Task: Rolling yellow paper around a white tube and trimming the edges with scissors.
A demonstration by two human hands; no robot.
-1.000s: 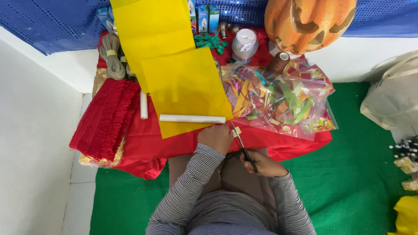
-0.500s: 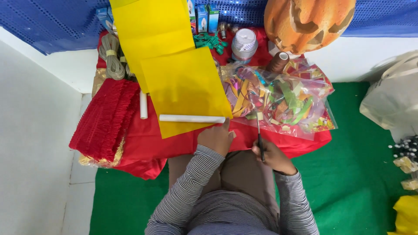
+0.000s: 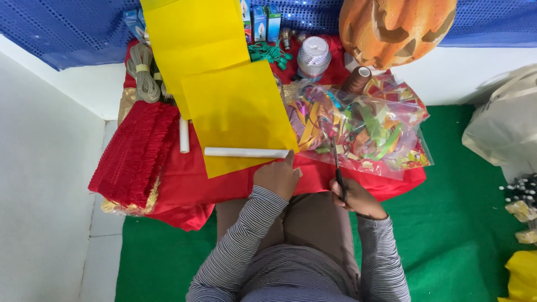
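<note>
The right hand [image 3: 358,198] has its grip clamped on a pair of scissors [image 3: 337,168], fingers wrapped around the dark handles, the thin blades pointing away from the body and lying over the near edge of a clear plastic bag [image 3: 363,126] stuffed with colourful paper strips. The left hand [image 3: 277,178] rests on the red cloth [image 3: 224,184] that covers the desk, fingers loosely curled and holding nothing, its fingertips touching the right end of a white rolled tube [image 3: 246,152]. That tube lies crosswise along the near edge of a yellow sheet [image 3: 238,114], which overlaps a second, larger yellow sheet [image 3: 193,39] running toward the far side. A shorter white roll [image 3: 184,136] lies just left of the sheets, beside a folded heap of red fringe trim [image 3: 134,156] at the left end of the desk. Farther back sit a coil of beige cord [image 3: 144,72], a tangle of green cord [image 3: 271,53], a white spool [image 3: 313,56] and a brown thread cone [image 3: 356,81]. An orange pumpkin lantern [image 3: 397,28] stands at the far right, against a blue sequinned cloth [image 3: 72,28]. Green carpet [image 3: 458,235] covers the floor around the person's knees.
</note>
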